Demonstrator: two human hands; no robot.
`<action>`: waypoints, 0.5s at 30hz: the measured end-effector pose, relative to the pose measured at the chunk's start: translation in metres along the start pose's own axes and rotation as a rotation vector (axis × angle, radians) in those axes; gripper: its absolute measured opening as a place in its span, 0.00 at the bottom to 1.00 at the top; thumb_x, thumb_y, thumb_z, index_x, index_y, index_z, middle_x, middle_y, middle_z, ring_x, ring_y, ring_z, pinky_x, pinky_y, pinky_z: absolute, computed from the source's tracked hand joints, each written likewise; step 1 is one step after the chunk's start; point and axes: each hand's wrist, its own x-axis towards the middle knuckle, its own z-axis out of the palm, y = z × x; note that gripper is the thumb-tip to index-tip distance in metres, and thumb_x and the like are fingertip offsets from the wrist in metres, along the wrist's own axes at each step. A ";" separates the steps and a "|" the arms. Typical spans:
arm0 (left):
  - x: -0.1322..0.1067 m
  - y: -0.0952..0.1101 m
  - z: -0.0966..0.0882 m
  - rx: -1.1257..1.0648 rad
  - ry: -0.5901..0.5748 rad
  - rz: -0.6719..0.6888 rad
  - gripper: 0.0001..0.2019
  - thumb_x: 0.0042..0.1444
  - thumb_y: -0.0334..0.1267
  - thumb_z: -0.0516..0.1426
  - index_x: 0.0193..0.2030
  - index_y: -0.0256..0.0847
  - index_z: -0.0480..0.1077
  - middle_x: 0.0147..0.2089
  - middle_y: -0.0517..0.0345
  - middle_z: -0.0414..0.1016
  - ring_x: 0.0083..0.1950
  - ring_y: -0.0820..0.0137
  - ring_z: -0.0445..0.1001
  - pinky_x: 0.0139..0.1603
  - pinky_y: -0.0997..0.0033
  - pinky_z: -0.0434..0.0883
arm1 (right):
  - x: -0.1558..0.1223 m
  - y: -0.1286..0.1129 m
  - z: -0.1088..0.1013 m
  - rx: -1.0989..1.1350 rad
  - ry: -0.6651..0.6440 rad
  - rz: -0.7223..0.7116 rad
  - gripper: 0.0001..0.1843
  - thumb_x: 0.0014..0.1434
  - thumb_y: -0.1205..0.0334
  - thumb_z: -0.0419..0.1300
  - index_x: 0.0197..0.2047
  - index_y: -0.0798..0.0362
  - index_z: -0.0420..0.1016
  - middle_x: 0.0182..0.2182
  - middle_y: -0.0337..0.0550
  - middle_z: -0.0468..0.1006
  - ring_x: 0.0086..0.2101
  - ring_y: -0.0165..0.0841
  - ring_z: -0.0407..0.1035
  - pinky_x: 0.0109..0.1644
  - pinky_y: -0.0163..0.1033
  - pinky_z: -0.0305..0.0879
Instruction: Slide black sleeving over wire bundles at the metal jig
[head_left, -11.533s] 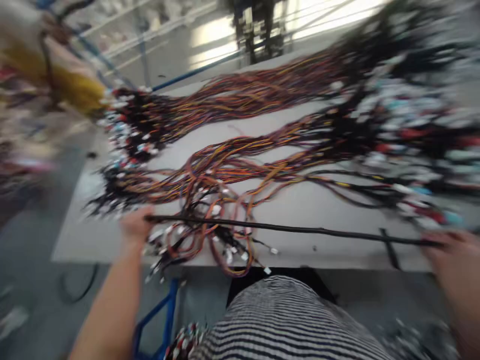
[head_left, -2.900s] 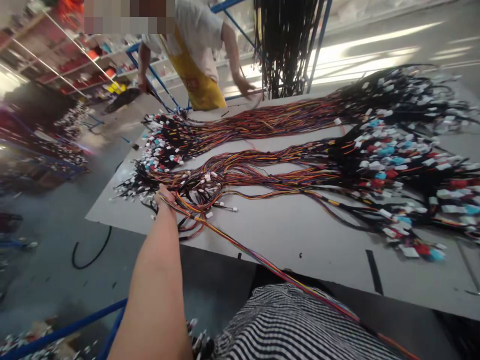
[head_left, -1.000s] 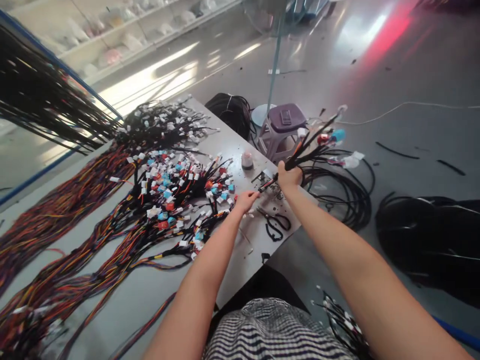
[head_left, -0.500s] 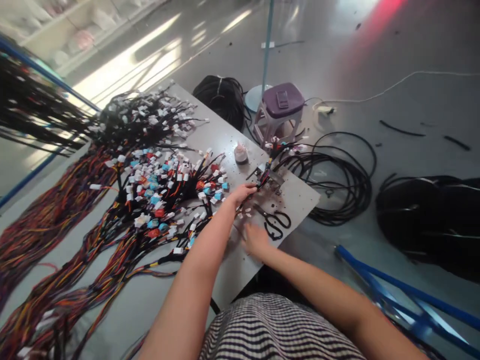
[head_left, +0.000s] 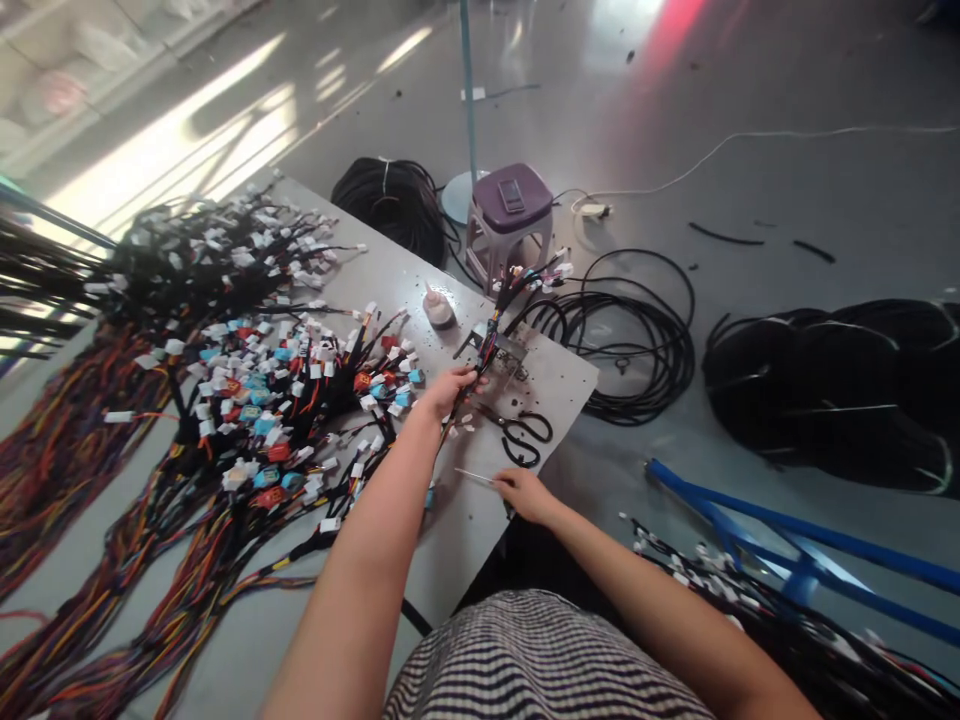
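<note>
My left hand (head_left: 447, 388) is closed round a wire harness (head_left: 491, 330) whose black branches and white connectors stick out over the table's far corner. My right hand (head_left: 525, 492) pinches a thin pale strip (head_left: 472, 476), perhaps a cable tie, near the table's front edge. Black-handled scissors (head_left: 523, 436) lie between the two hands. Piles of multicoloured harnesses with white, blue and red connectors (head_left: 255, 400) cover the grey table (head_left: 465, 520) to the left.
A small white bottle (head_left: 436, 306) stands by the table corner. On the floor beyond are a purple stool (head_left: 511, 212), coils of black cable (head_left: 637, 340), black bundles (head_left: 825, 390) and a blue frame (head_left: 795, 550) at right.
My right hand let go of the harness it held up, came down to the table by the scissors and picked up the thin strip. My left hand keeps its grip on the harness.
</note>
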 end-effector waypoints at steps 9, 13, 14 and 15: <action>-0.004 -0.008 0.008 -0.071 0.101 0.076 0.14 0.46 0.34 0.65 0.39 0.32 0.72 0.28 0.55 0.75 0.17 0.82 0.57 0.16 0.81 0.45 | 0.006 0.001 -0.080 0.587 0.660 0.014 0.26 0.46 0.45 0.60 0.39 0.57 0.83 0.38 0.50 0.80 0.42 0.45 0.74 0.50 0.46 0.69; -0.006 -0.009 0.011 -0.088 0.089 0.136 0.14 0.43 0.37 0.66 0.34 0.33 0.71 0.25 0.59 0.71 0.16 0.83 0.53 0.16 0.81 0.42 | 0.015 -0.007 -0.078 0.588 0.617 -0.019 0.25 0.46 0.44 0.61 0.37 0.56 0.83 0.37 0.49 0.80 0.40 0.43 0.75 0.48 0.44 0.70; -0.006 -0.009 0.012 -0.085 0.094 0.147 0.14 0.43 0.38 0.66 0.34 0.33 0.72 0.24 0.60 0.70 0.16 0.83 0.52 0.17 0.80 0.42 | 0.020 -0.009 -0.079 0.589 0.601 -0.037 0.24 0.46 0.44 0.61 0.37 0.56 0.82 0.37 0.49 0.80 0.39 0.42 0.74 0.47 0.43 0.70; -0.007 -0.010 0.013 -0.076 0.100 0.156 0.14 0.42 0.38 0.66 0.34 0.33 0.72 0.24 0.60 0.70 0.17 0.83 0.52 0.17 0.80 0.42 | 0.026 -0.012 -0.081 0.597 0.577 -0.057 0.24 0.46 0.43 0.61 0.35 0.56 0.82 0.35 0.48 0.80 0.37 0.40 0.74 0.44 0.41 0.70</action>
